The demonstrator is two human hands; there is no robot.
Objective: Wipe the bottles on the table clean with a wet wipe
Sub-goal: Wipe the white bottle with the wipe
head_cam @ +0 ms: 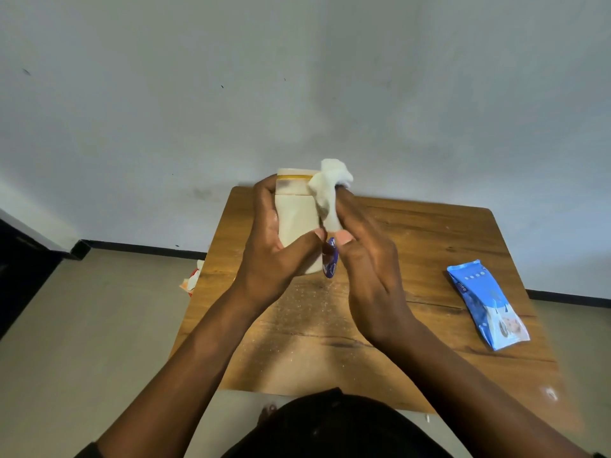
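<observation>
Above the far half of the wooden table, the person holds a cream plastic bottle upright and lifted off the surface. The left hand is wrapped round the bottle's body, fingers behind it and the thumb across the front near the lower half. The right hand pinches a bunched white wet wipe and presses it to the bottle's right side, from just under the cap downward. A blue label shows on the side facing right, partly hidden between the two hands.

Notes on the step:
- The wipe is crumpled, so little of it touches plastic. Spreading it flatter over the fingers would likely clean more per stroke.
- The left hand covers much of the body. It probably has to turn the bottle, or shift its grip, so covered areas get wiped.
- A greyish smudge sits on the cap's side, below a yellow band. That spot looks to need attention.
- A wet bottle may slip; a firm left grip seems wise.

The blue wet-wipe pack lies flat on the table's right side, well apart from the hands. Pale grit or powder dusts the tabletop under the forearms. An orange and white scrap lies on the floor just beside the table's left edge.
</observation>
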